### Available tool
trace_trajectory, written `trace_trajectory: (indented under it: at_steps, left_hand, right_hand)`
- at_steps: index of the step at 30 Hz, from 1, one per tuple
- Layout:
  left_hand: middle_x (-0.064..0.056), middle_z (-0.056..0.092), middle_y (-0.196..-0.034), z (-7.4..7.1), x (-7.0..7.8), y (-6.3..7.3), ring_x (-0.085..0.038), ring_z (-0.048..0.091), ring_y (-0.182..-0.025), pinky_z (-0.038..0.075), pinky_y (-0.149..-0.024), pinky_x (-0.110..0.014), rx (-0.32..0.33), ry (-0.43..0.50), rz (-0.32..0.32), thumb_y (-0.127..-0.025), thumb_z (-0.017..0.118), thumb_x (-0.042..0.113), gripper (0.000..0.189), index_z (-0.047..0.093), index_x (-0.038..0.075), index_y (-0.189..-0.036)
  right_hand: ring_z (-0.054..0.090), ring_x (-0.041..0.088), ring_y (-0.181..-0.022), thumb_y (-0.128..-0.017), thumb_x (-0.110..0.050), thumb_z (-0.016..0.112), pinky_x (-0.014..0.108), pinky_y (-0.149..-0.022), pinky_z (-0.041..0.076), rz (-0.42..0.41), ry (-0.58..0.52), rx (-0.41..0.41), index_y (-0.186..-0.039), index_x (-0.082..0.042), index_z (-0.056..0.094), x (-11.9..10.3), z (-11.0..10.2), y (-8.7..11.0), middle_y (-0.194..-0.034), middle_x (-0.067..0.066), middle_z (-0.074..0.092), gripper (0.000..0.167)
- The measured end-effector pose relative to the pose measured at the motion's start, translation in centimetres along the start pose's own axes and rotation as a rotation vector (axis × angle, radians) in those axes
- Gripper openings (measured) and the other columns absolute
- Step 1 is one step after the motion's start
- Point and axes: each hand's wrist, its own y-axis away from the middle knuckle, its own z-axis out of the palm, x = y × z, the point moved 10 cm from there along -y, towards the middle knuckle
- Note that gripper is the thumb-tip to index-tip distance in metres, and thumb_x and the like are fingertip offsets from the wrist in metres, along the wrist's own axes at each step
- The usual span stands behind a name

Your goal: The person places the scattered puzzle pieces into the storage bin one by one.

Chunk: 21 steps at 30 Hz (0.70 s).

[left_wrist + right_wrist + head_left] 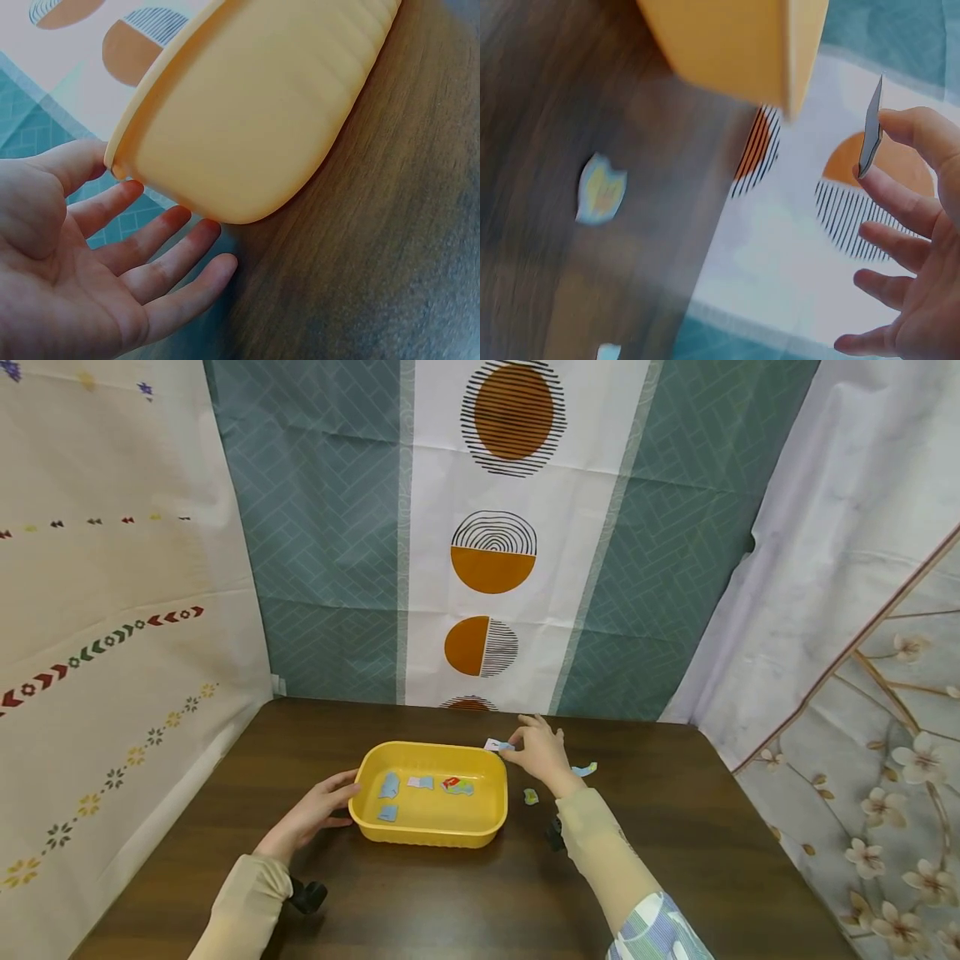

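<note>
A yellow plastic basket stands on the table with several flat, irregular puzzle pieces lying inside, one of them red and green. At its left end is my left hand, thumb at the rim and the other fingers loosely spread against the outer wall. My right hand pinches a thin white and light-blue puzzle piece between thumb and index finger, beyond the basket's far right corner. Seen edge-on in the right wrist view, that piece is held up while the other three fingers stay spread apart.
On the dark wooden table, right of the basket, lie a small green and yellow piece and a blue and yellow one. Patterned curtains hang behind the table and along both sides.
</note>
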Motion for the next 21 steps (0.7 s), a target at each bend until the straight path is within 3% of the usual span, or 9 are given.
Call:
trace_trajectory:
  at_steps: [6,21]
  left_hand:
    - [-0.030,0.036,-0.148,-0.2,-0.4,-0.1,-0.038,0.054,-0.124,0.053,-0.093,-0.050,0.007,0.007,-0.010,-0.104,0.047,0.029,0.063,0.022,0.000,-0.154]
    - [-0.031,0.028,-0.153,0.0,0.0,0.1,-0.045,0.046,-0.129,0.052,-0.095,-0.051,0.008,0.009,-0.006,-0.104,0.047,0.030,0.064,0.021,-0.001,-0.154]
  right_hand:
    - [0.033,0.039,-0.143,-0.084,-0.033,0.078,0.076,-0.107,0.019,-0.049,-0.006,-0.022,-0.091,-0.012,0.076,-3.0,1.0,-0.2,-0.148,0.012,0.048,0.023]
    - [0.031,0.038,-0.145,-0.084,-0.033,0.077,0.077,-0.105,0.021,-0.167,-0.030,-0.104,-0.090,-0.012,0.076,-9.3,4.5,0.3,-0.147,0.012,0.049,0.021]
